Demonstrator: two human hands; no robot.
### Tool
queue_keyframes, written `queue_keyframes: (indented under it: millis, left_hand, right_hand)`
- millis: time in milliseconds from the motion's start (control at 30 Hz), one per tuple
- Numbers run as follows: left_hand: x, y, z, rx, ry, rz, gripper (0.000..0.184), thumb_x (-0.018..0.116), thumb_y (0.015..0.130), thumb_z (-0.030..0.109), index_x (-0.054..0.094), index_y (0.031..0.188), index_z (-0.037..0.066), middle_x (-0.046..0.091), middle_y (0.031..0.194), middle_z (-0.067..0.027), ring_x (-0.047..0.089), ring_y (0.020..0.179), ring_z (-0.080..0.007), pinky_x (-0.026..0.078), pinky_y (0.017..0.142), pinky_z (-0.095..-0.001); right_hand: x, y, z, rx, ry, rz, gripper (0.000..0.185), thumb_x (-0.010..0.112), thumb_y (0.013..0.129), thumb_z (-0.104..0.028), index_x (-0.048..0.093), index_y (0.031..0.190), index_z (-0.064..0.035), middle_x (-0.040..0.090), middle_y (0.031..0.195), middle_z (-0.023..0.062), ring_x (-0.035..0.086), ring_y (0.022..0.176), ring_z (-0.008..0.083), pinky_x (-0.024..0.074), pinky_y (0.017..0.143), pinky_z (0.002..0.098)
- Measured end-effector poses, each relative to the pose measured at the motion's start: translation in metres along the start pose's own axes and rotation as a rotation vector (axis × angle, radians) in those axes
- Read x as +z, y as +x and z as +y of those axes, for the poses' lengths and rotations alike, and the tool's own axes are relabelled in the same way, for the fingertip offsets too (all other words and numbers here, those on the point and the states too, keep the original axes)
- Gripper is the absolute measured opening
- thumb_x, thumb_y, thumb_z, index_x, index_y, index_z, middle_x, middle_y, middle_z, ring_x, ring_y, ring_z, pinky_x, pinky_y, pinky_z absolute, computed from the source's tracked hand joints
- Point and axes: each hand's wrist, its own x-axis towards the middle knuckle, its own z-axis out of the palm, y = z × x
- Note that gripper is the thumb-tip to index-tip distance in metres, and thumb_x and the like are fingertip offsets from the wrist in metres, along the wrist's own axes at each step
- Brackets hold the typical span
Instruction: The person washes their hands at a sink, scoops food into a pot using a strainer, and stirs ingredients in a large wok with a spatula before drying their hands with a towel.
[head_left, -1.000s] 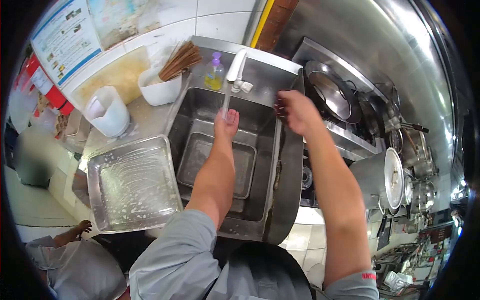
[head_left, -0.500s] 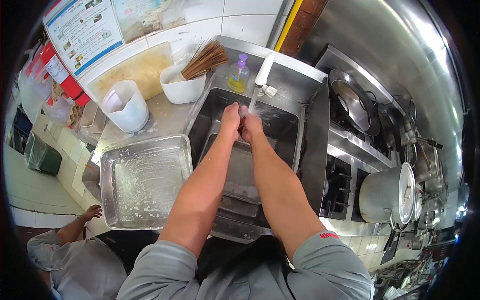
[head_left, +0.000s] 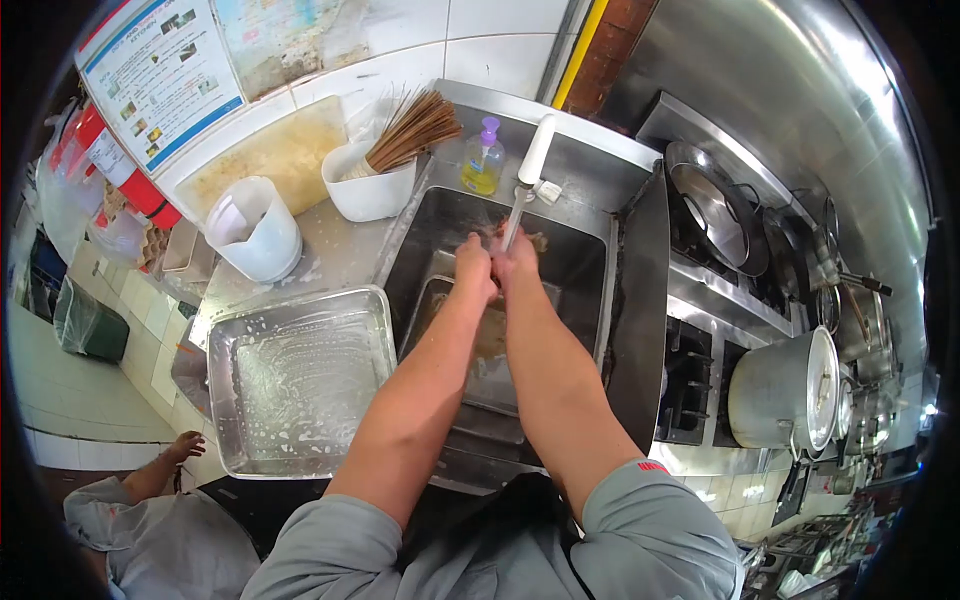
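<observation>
1. The left hand (head_left: 475, 262) and right hand (head_left: 513, 258) come together beneath the white tap (head_left: 537, 150), fingers seemingly curled; I cannot tell whether they grip anything.
2. Clear water (head_left: 516, 218) streams onto them.
3. Below, in the dark metal sink (head_left: 585, 290), lies a grey rectangular tray (head_left: 490, 388), partly hidden, brownish liquid (head_left: 490, 338) spread across its bottom.

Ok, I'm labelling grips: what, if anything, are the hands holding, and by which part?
Cannot tell: the hands are close together under the running tap, with any grip hidden from view.
</observation>
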Motion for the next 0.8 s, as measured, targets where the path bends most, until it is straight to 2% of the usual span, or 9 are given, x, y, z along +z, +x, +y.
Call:
queue_keyframes:
  millis: [100,200,300,400,533,633,733,767,800]
  left_hand:
    - [0.018,-0.012,0.021,0.261,0.272,0.129,0.038,0.051,0.105,0.035,0.06,0.122,0.001,0.062,0.127,-0.018,0.064,0.103,-0.0317,0.054,0.079,-0.0482]
    - [0.013,0.055,0.043,0.369,0.499,0.094,0.032,0.053,0.104,0.03,0.062,0.112,0.0,0.066,0.114,-0.0144,0.062,0.085,-0.0261,0.051,0.068,-0.0425]
    - [0.02,0.07,0.042,0.331,0.529,0.313,0.038,0.05,0.102,0.032,0.061,0.115,-0.002,0.068,0.096,-0.0181,0.069,0.088,-0.0336,0.057,0.066,-0.0472]
    - [0.039,0.016,0.041,0.135,0.418,0.17,0.04,0.048,0.105,0.037,0.063,0.108,0.0,0.068,0.089,-0.0166,0.07,0.082,-0.03,0.057,0.064,-0.0456]
    - [0.009,0.022,0.017,-0.112,0.21,-0.103,0.047,0.047,0.108,0.045,0.061,0.122,0.002,0.069,0.112,-0.0164,0.066,0.086,-0.0281,0.056,0.079,-0.0466]
    - [0.01,-0.02,0.001,-0.18,-0.07,-0.039,0.05,0.049,0.106,0.047,0.062,0.125,0.003,0.071,0.111,-0.0162,0.068,0.09,-0.0285,0.056,0.084,-0.0467]
    - [-0.013,0.013,-0.042,-0.007,0.161,-0.138,0.048,0.057,0.102,0.046,0.064,0.122,0.004,0.073,0.104,-0.0149,0.07,0.089,-0.0298,0.056,0.082,-0.0469]
    - [-0.01,0.005,-0.042,0.245,0.483,-0.21,0.042,0.065,0.097,0.044,0.067,0.113,0.005,0.072,0.101,-0.0149,0.069,0.09,-0.0291,0.055,0.081,-0.0487]
    - [-0.009,0.01,-0.037,0.14,0.453,-0.197,0.032,0.067,0.096,0.036,0.067,0.109,0.006,0.071,0.097,-0.0133,0.069,0.086,-0.0276,0.054,0.077,-0.0466]
  right_hand:
    - [-0.008,-0.029,-0.004,0.219,0.083,0.035,0.007,0.056,0.101,-0.013,0.061,0.099,-0.0093,0.055,0.073,0.0044,0.04,0.049,0.012,0.0298,0.038,0.0235]
    - [-0.004,-0.038,-0.005,0.116,-0.088,0.206,0.005,0.055,0.097,-0.008,0.058,0.095,-0.0072,0.051,0.07,0.0045,0.043,0.052,0.0146,0.037,0.041,0.0247]
    - [0.006,-0.048,-0.007,0.114,-0.279,-0.029,0.011,0.049,0.1,-0.008,0.059,0.097,-0.0024,0.057,0.076,0.0091,0.05,0.052,0.0171,0.0439,0.043,0.029]
    - [0.015,-0.042,-0.009,0.171,-0.011,-0.082,0.013,0.047,0.099,-0.004,0.058,0.098,0.0009,0.061,0.08,0.0126,0.058,0.06,0.0229,0.0515,0.05,0.0322]
    - [-0.027,0.006,0.0,0.311,0.261,-0.23,0.009,0.045,0.101,-0.001,0.054,0.099,0.0004,0.059,0.084,0.0161,0.062,0.065,0.0228,0.0543,0.051,0.0236]
    - [-0.039,0.026,0.014,-0.003,-0.241,-0.122,0.018,0.046,0.103,-0.013,0.059,0.096,-0.0038,0.062,0.081,0.0133,0.062,0.065,0.0251,0.0544,0.058,0.0346]
    - [-0.016,-0.022,-0.007,0.015,-0.628,-0.052,0.024,0.049,0.103,-0.021,0.064,0.095,-0.0045,0.066,0.083,0.0141,0.065,0.071,0.0277,0.0548,0.067,0.0408]
    - [-0.012,-0.033,-0.01,0.001,-0.723,-0.054,0.026,0.05,0.103,-0.024,0.066,0.095,-0.0048,0.068,0.083,0.0144,0.066,0.073,0.0286,0.0549,0.07,0.0429]
    - [-0.009,-0.044,-0.008,-0.017,-0.819,-0.051,0.028,0.051,0.103,-0.027,0.067,0.095,-0.005,0.069,0.083,0.0147,0.067,0.075,0.0295,0.055,0.073,0.0449]
